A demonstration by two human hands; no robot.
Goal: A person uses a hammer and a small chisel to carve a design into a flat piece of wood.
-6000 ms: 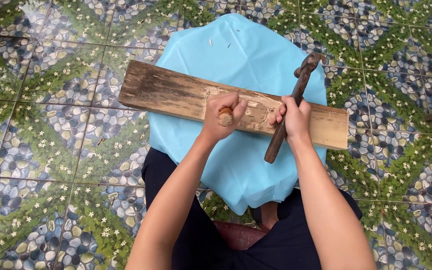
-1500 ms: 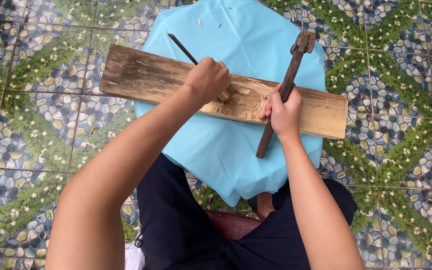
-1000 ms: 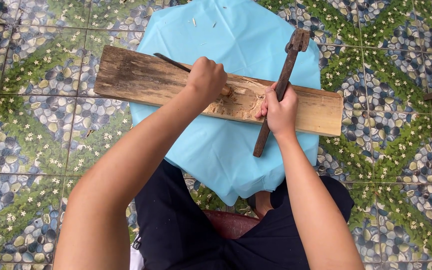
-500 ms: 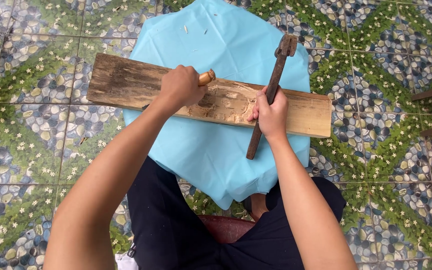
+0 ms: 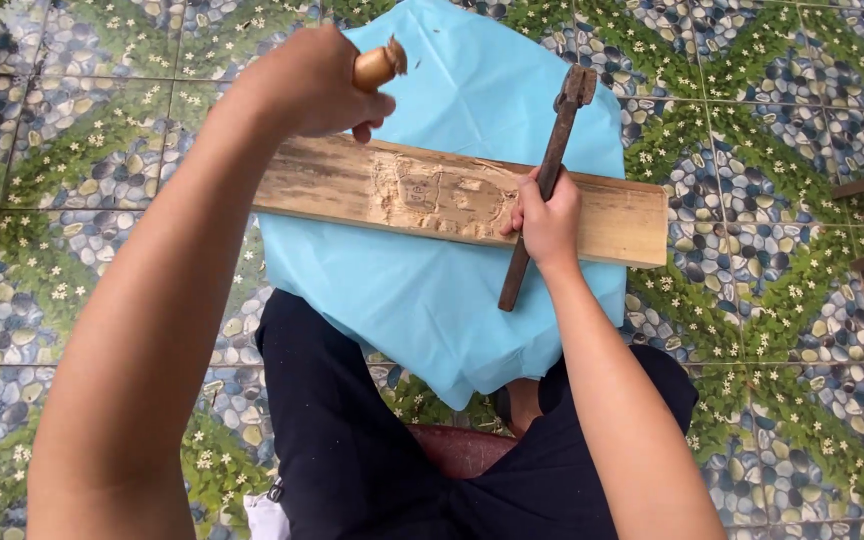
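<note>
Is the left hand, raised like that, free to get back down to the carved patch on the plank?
Probably yes. The left hand holds a wooden-handled tool lifted above the plank, and nothing lies over the carved patch. The right hand grips a hammer beside the patch's edge.

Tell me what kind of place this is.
Probably a home patio or porch used as a makeshift carving spot, not a fitted workshop. The floor is pebble-and-flower patterned tile, the carved plank lies on a blue sheet over a low stand, and the person sits low over it.
</note>
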